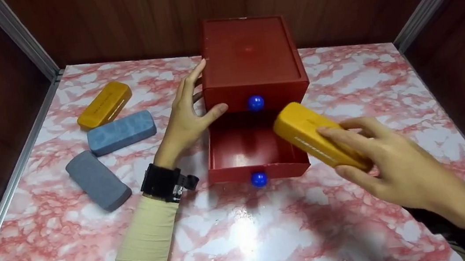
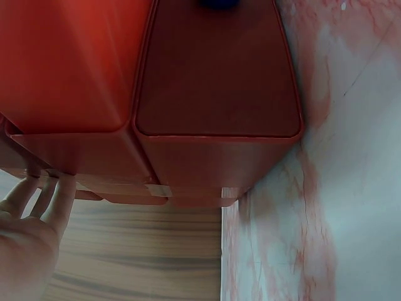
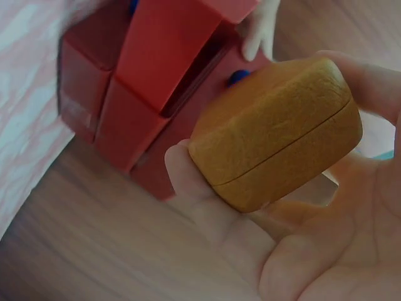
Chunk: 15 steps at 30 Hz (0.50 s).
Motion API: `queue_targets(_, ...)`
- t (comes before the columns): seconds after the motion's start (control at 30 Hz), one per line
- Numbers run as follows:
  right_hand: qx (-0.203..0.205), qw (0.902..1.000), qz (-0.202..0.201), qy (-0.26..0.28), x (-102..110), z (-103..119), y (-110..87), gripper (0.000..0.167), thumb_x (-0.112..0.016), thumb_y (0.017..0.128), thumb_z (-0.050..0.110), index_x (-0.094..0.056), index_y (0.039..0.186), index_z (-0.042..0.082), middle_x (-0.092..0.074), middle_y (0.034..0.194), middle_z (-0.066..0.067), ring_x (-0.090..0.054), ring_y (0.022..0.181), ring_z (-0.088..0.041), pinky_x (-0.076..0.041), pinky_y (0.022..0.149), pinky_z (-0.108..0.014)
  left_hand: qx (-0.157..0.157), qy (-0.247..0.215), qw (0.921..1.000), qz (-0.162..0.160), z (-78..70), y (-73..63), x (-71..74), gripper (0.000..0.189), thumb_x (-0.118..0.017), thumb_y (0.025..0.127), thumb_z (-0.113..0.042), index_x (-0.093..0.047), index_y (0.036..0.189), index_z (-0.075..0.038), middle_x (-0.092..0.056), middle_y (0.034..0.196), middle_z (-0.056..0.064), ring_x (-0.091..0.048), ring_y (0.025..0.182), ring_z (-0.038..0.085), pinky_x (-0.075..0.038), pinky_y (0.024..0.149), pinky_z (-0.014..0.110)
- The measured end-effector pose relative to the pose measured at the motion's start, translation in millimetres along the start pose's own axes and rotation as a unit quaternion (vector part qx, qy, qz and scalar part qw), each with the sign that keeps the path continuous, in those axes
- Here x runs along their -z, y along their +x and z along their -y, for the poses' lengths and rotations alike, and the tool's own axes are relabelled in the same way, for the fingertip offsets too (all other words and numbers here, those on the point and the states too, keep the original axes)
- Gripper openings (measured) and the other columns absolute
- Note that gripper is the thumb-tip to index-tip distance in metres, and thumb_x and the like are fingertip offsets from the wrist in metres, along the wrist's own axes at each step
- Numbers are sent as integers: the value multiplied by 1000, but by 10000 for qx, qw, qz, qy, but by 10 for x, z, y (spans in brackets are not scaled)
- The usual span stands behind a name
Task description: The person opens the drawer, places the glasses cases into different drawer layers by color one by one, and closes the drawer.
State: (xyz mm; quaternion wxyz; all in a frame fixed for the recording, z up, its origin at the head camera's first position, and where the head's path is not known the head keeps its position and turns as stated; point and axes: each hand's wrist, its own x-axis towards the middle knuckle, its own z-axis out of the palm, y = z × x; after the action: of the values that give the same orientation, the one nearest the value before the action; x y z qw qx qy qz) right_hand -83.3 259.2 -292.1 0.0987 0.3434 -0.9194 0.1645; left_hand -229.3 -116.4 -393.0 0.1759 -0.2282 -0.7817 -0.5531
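Watching the cabinet [image 1: 247, 53]: red, boxy, plastic-looking, with a raised rim round its smooth top. From my remote seat I count three levels in the right wrist view.
Middle drawer [image 1: 281, 170]: pulled out; the inside I can see is shiny red floor with a pale glare, and the back part sits in shadow.
Top drawer [image 1: 279, 94]: pushed in, so I can't tell what it holds.
Bottom drawer [image 2: 219, 75]: pushed in too, contents hidden from me.
Knobs [image 1: 255, 103]: glossy blue balls, one per drawer front.
Right hand [image 1: 397, 168]: I've got the thumb and fingers clamped on the held case.
Held case [image 1: 303, 128]: up in the air by the middle drawer's right side, lying at a slant. Yellow, a long block with rounded corners, pale lettering down one side; my right wrist feed shows a seam across its end.
Left hand [image 1: 183, 121]: fingers spread and fairly straight along the cabinet's left side, thumb at the front edge, well apart from my other hand.
Amber case [image 1: 104, 105]: smooth, faint lettering on top, left on the table.
Blue case [image 1: 122, 133]: mottled, just beside the amber one.
Gray case [image 1: 99, 180]: matte and plain, nearest me of the three.
Table [image 1: 41, 233]: pink-and-white marbled, glossy up front.
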Motion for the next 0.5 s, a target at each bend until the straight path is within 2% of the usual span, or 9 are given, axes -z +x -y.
queue_targets(0.17, 246, 9990, 251, -272, -51, 67, 191, 66, -82, 93, 24, -58, 154, 31, -60, 141, -14, -69, 88, -19, -60, 67, -36, 54, -28, 10000, -19, -7, -5, 4, 89, -84, 94, -36, -32, 166, -40, -34, 167, -13, -39, 147, 4, -44, 117, 28)
queue_targets(0.33, 206, 9968, 711, -286, -54, 123, 365, 63, -79, 96, 27, -57, 155, 31, -62, 140, -16, -69, 100, -30, -62, 76, -51, 146, -100, 9998, 31, -24, -10, -3, 89, -84, 94, -36, -32, 165, -40, -34, 167, -12, -39, 147, 4, -44, 117, 27)
queue_targets(0.5, 92, 9936, 1084, -302, -62, 167, 544, 58, -76, 98, 27, -59, 154, 29, -63, 137, -17, -69, 101, -33, -62, 79, -53, 185, -83, 9998, 55, -39, -7, -2, 89, -84, 93, -37, -31, 165, -42, -34, 167, -11, -39, 147, 4, -44, 117, 29)
